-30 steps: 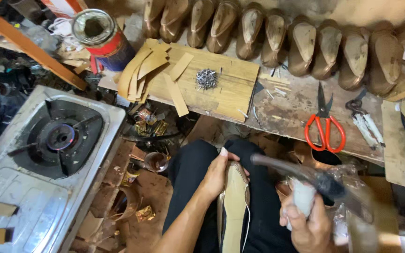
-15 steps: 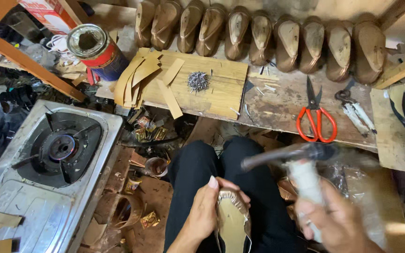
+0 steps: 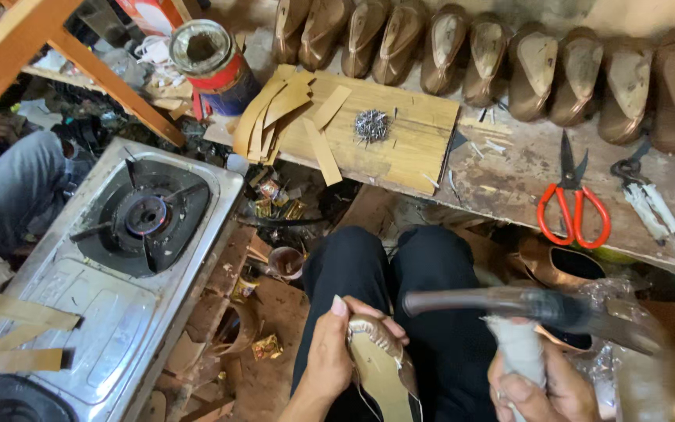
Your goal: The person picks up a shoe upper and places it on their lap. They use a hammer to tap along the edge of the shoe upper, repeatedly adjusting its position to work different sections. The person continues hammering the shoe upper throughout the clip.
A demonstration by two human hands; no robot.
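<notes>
My left hand (image 3: 336, 352) grips a shoe on a last (image 3: 380, 367), sole side up, resting on my black-trousered lap at the bottom centre. My right hand (image 3: 537, 387) is closed around the pale wrapped handle of a hammer (image 3: 525, 305), whose dark head stretches sideways, blurred, just above and right of the shoe. A small heap of nails (image 3: 370, 125) lies on a wooden board (image 3: 400, 144) on the bench ahead of me.
A row of several shoe lasts (image 3: 509, 66) lines the bench's far edge. Red-handled scissors (image 3: 572, 195) and pliers (image 3: 646, 195) lie at right. Leather strips (image 3: 275, 113) and a tin can (image 3: 212, 62) sit at left, a gas stove (image 3: 119, 250) beside my knee.
The hammer has swung down from a raised position to just above the shoe. My left hand has shifted its hold on the shoe's toe end.
</notes>
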